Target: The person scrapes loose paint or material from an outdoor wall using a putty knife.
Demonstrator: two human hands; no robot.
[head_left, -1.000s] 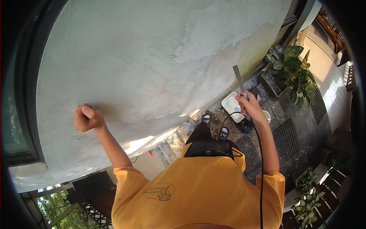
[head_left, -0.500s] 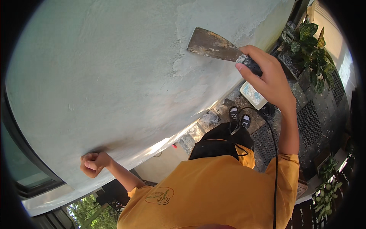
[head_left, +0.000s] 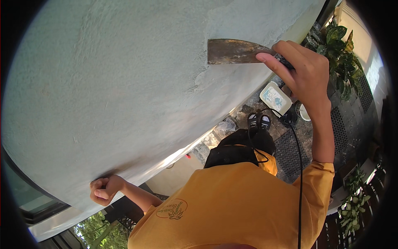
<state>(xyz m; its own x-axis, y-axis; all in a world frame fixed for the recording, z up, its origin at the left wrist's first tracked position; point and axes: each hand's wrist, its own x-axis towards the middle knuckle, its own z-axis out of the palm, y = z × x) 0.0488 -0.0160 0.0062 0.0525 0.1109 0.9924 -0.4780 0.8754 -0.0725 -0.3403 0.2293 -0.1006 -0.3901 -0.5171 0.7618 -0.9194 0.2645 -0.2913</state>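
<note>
In right hand (head_left: 304, 68): putty knife (head_left: 234, 51), metal blade stained brown and grey. Fingers wrapped closed round handle, thumb stretched forward toward base of blade, first finger on far side; probably a pinch to steady blade angle. Handle mostly hidden by hand. Broad face of blade toward camera, straight end pointing left, in front of wall (head_left: 137, 95), at rough border of pale patch (head_left: 253, 20). Contact between blade and plaster: cannot tell from this angle. At lower left, left hand (head_left: 107, 189): curled into fist, thumb folded over fingers, close beside wall, dark shadow alongside. No tool protruding; contents of palm, if any: cannot tell. Touching wall or just clear: also cannot tell. Possibly out to that side for balance or bracing. On ground near shoes (head_left: 265, 121): shallow white tub (head_left: 266, 89), blue and white inside, perhaps set near feet for easy reach. Down right side of yellow shirt (head_left: 244, 199): black cord (head_left: 301, 186), hanging between torso and right arm, apart from blade and both hands. Beyond right hand: leafy plant (head_left: 342, 45).
</note>
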